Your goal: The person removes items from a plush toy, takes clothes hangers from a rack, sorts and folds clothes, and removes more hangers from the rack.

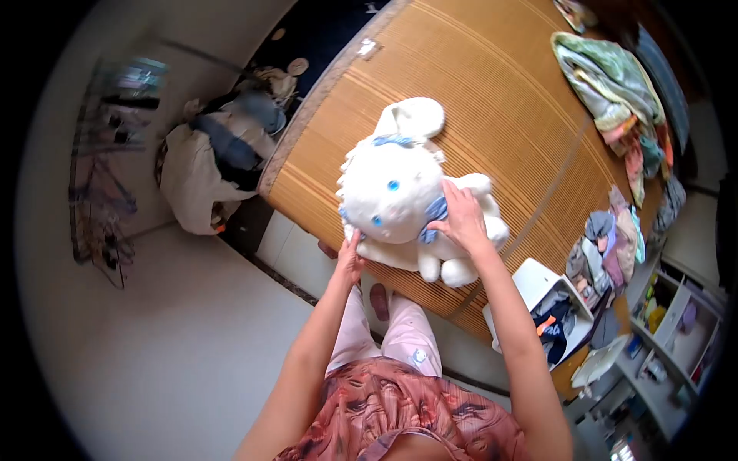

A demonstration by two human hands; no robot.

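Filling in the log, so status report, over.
Left hand touching plush toy. Right hand spread beside its blue bow. Toy on woven mat. White bin nearby, apart from toy.

Rust-red patterned top (415,407), pale pink trousers (411,334) with small print, dark reddish shoes (379,301)

The hanging items (115,198) are blurred, too indistinct to name.

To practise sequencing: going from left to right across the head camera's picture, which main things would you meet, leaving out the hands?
Thin purplish hangers by the wall → bulging white bag of clothes → fluffy white plush toy with blue eyes → crumpled green-and-white patterned cloth.
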